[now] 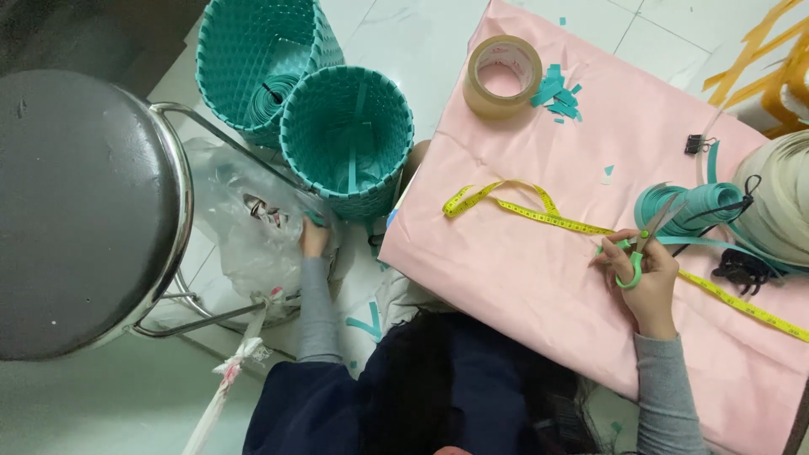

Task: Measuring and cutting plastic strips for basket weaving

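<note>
My right hand (647, 274) grips green-handled scissors (642, 244) over a pink cloth (539, 278), the blades pointing at a coil of teal strip (687, 206). A yellow measuring tape (539, 212) runs across the cloth beside that hand. My left hand (313, 238) reaches down to the floor, touching a clear plastic bag (244, 236) just below a teal woven basket (347, 139); its fingers are partly hidden. A second, taller teal basket (257, 59) stands behind the first.
A black round stool (76, 211) with a chrome frame fills the left. On the cloth lie a roll of brown tape (503, 74), teal strip scraps (556, 91), a black binder clip (695, 144) and a cream strip coil (779, 198). White tiled floor surrounds it.
</note>
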